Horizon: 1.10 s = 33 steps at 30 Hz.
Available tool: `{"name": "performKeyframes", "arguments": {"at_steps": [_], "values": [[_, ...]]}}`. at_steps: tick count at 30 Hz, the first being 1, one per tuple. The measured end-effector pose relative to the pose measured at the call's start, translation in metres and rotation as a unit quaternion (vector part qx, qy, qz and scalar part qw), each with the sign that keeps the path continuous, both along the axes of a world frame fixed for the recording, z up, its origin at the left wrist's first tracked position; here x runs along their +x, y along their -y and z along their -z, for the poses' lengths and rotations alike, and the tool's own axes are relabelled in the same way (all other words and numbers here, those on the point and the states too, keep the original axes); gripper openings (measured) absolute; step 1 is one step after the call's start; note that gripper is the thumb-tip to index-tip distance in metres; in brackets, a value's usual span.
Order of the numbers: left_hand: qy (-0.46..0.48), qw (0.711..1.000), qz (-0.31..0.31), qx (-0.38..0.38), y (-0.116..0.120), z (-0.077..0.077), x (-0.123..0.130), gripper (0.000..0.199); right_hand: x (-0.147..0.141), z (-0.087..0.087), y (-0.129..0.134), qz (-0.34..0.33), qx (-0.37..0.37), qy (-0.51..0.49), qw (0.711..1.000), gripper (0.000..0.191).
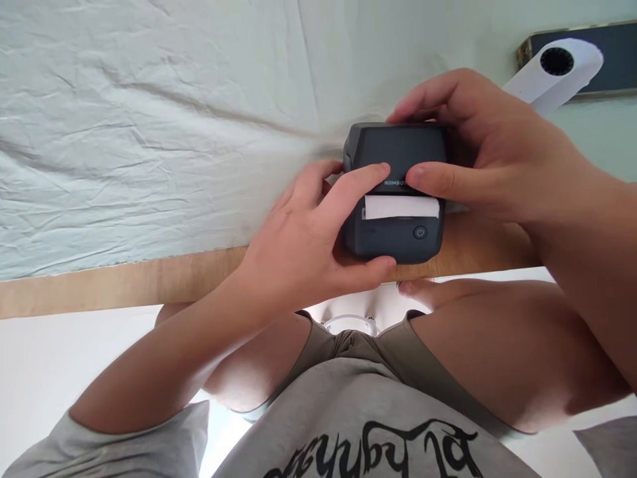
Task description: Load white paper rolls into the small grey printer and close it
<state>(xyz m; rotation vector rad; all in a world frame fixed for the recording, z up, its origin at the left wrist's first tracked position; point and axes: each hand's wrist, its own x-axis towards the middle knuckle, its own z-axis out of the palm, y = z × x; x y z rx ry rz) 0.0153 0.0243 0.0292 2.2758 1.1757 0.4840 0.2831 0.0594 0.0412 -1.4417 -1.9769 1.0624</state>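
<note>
Along the near edge at left, the counter [124, 284] shows a band of bare wood below a pale, creased cloth [174, 79]. Next, the fingers of my left hand [303, 242] are clamped on the left side of a dark printer [391, 240], the index on its lid [398, 146], the thumb along the lower front. Below, lettering on my grey shirt [348, 392] is inverted and cut by the frame; not readable in full.

The printer is at the near edge of the counter, over the wood; whether its base rests there, I cannot tell. I judge the step in hand to be steadying it between both hands; the next move would call for an even hold, with fingers kept off the white strip [402, 207] protruding below the lid.

Brand: NIIMBO legible, its end meeting my right thumb. Strip: no print seen. Power button [420, 232], front right: symbol legible.

The fingers of my right hand [507, 146] are clamped on the right side, thumb on the lid, others at the far side. Farther right, away from the near edge, a white roll [580, 56] with a dark core overlaps a dark phone [617, 63] in view; contact not determinable. Neither shows readable writing.
</note>
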Motion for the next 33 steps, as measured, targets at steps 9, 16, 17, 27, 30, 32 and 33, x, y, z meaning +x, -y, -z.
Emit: {"name": "performKeyframes", "arguments": {"at_steps": [9, 16, 17, 27, 30, 32, 33], "values": [[-0.024, 1.0, -0.006, 0.006, 0.002, 0.003, 0.002, 0.106, -0.008, 0.001, 0.006, 0.055, -0.036, -0.005, 0.998, 0.066], [-0.044, 0.998, -0.033, -0.027, 0.002, 0.007, -0.004, 0.119, -0.014, -0.007, 0.014, 0.176, 0.003, 0.049, 0.983, 0.036], [-0.056, 0.998, -0.035, -0.026, 0.003, 0.007, -0.005, 0.12, -0.013, -0.008, 0.015, 0.201, 0.005, 0.064, 0.978, 0.03], [-0.099, 0.994, -0.043, 0.025, 0.006, 0.008, -0.013, 0.115, -0.018, -0.016, 0.006, 0.183, -0.094, 0.197, 0.958, 0.072], [-0.082, 0.996, -0.044, 0.011, 0.002, 0.008, -0.014, 0.117, -0.02, -0.017, 0.003, 0.182, -0.102, 0.229, 0.951, 0.077], [-0.076, 0.996, -0.039, 0.005, 0.0, 0.009, -0.014, 0.114, -0.02, -0.018, 0.002, 0.184, -0.107, 0.251, 0.944, 0.079], [-0.072, 0.997, -0.037, 0.005, 0.0, 0.01, -0.014, 0.113, -0.021, -0.018, 0.002, 0.184, -0.108, 0.262, 0.941, 0.08]]}}
